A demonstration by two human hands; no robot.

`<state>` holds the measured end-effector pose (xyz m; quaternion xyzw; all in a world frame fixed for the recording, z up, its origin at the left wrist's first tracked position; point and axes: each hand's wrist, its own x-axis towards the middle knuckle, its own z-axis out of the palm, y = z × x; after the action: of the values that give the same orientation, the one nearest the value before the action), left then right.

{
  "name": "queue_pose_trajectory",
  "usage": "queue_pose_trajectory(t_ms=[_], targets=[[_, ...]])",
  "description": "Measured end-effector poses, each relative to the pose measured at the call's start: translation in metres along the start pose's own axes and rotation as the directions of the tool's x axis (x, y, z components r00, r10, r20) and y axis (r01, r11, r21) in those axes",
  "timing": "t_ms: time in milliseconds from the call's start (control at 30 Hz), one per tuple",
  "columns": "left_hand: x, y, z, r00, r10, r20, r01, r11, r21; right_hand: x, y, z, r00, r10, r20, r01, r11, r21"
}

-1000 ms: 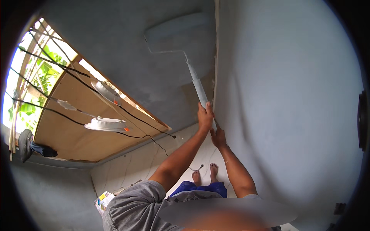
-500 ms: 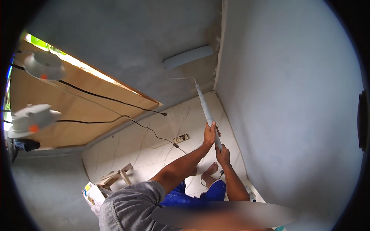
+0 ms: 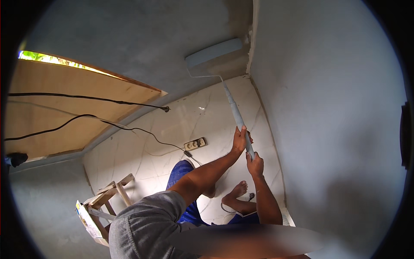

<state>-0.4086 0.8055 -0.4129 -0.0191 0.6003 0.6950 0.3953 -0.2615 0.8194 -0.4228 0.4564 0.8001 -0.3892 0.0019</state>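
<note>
Left hand and right hand clasp roller; nearby, socket strip, cables, perhaps stool.

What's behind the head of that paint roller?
Behind the roller head is the grey wall, with darker patches showing near its right end. The strip it covers is hidden, so I can't tell how that looks.

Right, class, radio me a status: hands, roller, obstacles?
Left hand and right hand closed on roller handle, right nearer lower end. Roller head at grey wall, near corner. Power strip on tiled floor, apart from roller.
</note>
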Motion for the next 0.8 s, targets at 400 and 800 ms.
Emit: queue_pose_trajectory(t_ms=[400,800], targets=[[0.072,-0.133,-0.021,0.985,-0.171,0.007,0.171,0.98,-0.1,0.037,0.089,0.059,0.995,0.093,0.023,-0.09,0.99,-0.111],[0.057,-0.004,0.025,0.947,0.31,0.088,-0.32,0.934,0.16,0.084,0.03,0.032,0.97,-0.184,-0.158,0.213,0.959,0.185]])
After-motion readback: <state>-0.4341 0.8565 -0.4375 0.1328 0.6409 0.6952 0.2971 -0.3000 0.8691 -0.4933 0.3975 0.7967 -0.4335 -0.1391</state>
